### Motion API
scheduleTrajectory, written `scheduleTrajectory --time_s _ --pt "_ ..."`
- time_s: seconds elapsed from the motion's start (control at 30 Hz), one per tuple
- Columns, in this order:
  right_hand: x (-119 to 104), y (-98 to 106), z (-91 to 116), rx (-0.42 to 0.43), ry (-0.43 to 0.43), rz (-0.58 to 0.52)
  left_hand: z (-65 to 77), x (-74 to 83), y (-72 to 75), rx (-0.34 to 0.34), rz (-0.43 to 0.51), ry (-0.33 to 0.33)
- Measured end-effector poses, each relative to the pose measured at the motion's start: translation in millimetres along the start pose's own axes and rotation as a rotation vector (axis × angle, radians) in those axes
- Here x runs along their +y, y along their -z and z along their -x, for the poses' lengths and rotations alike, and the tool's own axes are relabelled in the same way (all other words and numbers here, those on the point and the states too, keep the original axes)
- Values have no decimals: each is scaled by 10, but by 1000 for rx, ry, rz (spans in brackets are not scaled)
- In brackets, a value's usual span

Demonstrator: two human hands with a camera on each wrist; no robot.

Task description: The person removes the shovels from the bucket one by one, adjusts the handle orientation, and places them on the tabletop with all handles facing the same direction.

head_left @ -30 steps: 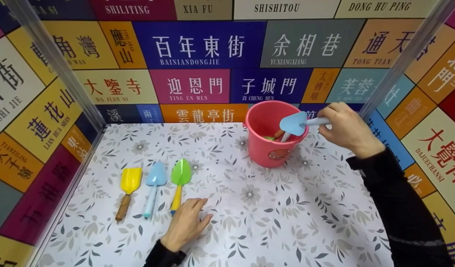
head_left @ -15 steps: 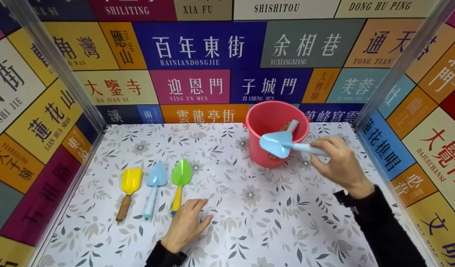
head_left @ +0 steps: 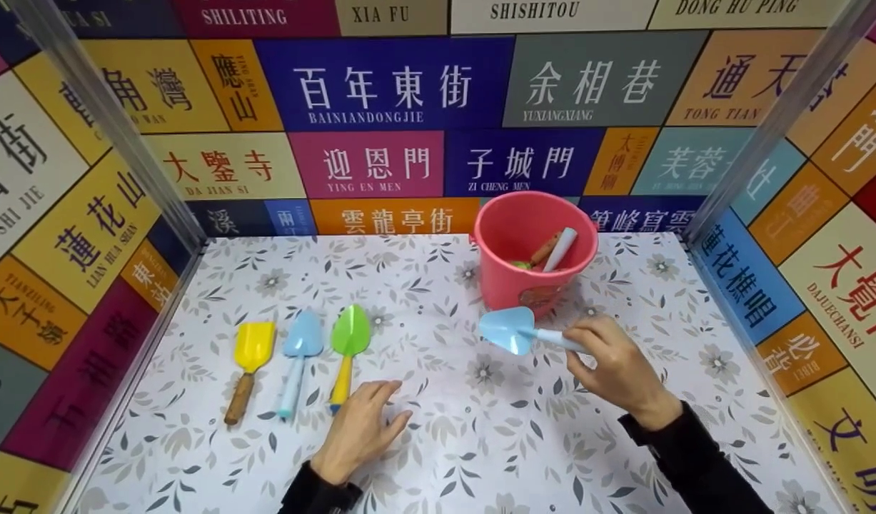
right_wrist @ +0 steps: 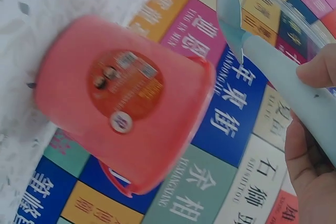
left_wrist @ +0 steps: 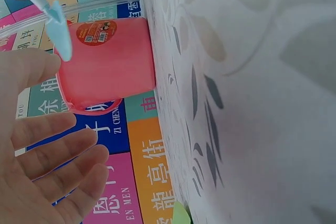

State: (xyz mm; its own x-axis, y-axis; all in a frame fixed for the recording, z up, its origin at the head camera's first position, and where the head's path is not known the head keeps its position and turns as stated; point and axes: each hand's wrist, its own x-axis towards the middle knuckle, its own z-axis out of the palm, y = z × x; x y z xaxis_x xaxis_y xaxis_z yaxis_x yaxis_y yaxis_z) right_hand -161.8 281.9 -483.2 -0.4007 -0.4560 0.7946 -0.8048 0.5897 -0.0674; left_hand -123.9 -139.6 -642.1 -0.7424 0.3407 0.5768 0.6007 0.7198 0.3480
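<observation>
Blue gripped trowel runs crosswise, pointing left.

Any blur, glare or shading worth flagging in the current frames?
Head view: fairly crisp, with a pale sheen on the held blue trowel; left wrist view: near tabletop soft and greyish; right wrist view: sticker on the red bucket blurred, small print unreadable.

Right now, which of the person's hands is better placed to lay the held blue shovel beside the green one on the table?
Probably the right hand: it grips the raised blue shovel by its handle, blade pointing roughly toward the green shovel. The left hand is nearer but holds nothing.
</observation>
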Motion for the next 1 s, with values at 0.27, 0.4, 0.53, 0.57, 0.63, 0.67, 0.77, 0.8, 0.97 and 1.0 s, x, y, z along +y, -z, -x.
scheduleTrajectory --time_s 0.27,0.4,0.53,0.57,0.63,0.67,0.77,0.8,0.97,1.0 --pt "11 -107 89 -32 43 14 -40 -40 -54 62 84 -2" --pt "5 -117 86 -59 59 40 -190 120 93 99 161 8" --pt "-6 -123 80 -72 67 54 -407 398 369 144 202 5" --pt "-8 -126 79 -74 69 54 -444 441 400 155 220 16" --pt "-11 -130 80 -77 70 56 -532 547 502 159 268 48" --pt "-13 -132 80 -79 71 57 -570 581 532 159 294 67" --pt "-18 -138 79 -81 75 59 -676 661 590 161 409 143" --pt "-20 -142 77 -82 78 60 -714 688 605 157 461 181" --pt "-41 -184 46 -64 102 60 -898 831 645 71 781 425" --pt "-48 -200 35 -58 110 61 -935 861 633 51 850 481"
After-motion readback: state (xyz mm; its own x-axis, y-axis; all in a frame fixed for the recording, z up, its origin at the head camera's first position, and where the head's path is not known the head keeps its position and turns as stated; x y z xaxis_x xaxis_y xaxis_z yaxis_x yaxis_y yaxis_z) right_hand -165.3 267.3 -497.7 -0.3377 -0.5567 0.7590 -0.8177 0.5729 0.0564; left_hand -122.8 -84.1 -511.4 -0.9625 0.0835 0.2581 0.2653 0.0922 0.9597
